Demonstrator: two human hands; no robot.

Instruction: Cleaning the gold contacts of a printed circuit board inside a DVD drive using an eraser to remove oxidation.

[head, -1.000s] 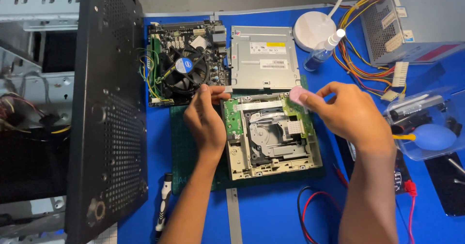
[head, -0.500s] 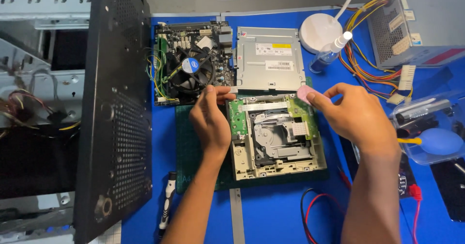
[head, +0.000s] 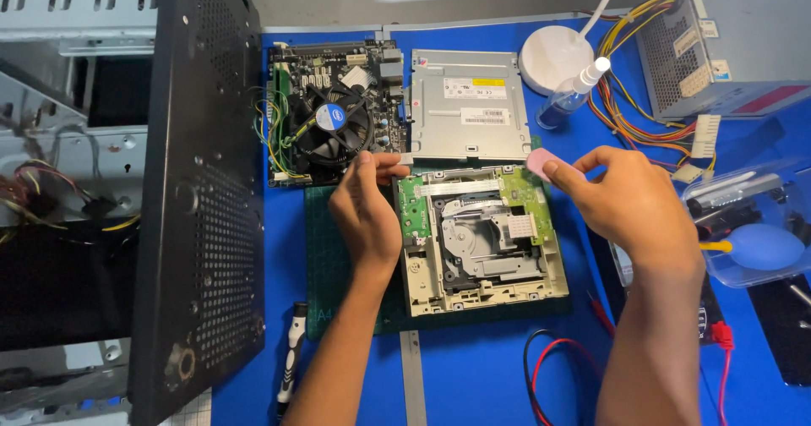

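**Opened drive between both hands, eraser pinched in right**

Far left of left hand: black perforated case panel (head: 198, 198) standing on edge, grey chassis (head: 59, 139) with loose wires beyond it.

Beneath both hands: blue table (head: 473, 375); dark green mat (head: 338, 265) under left wrist.

Beyond right hand, far corner: power supply (head: 718, 46) with yellow, red and orange wire bundle (head: 634, 79).

Beyond left hand: motherboard (head: 325, 113) with round black fan. Just right of it, beyond both hands: grey metal drive cover (head: 465, 105), flat on table.

Between hands: opened drive (head: 481, 240), lid off, green board and metal mechanism exposed, lying on mat.

Right of right hand: clear box (head: 752, 223) with a blue bulb blower inside.

Beyond right hand: round white lamp base (head: 557, 58), small spray bottle (head: 574, 96) beside it.

Near right forearm: red and black leads (head: 549, 367). Near left forearm: screwdriver (head: 291, 358) on table.

Left hand (head: 367, 215): resting at drive's left edge, thumb and forefinger closed narrowly on a small white tab (head: 405, 159) at the drive's far left corner.

Right hand (head: 629, 202): raised over drive's far right corner, fingertips pinching a pink eraser (head: 538, 163); eraser just above green board, contact cannot be told.
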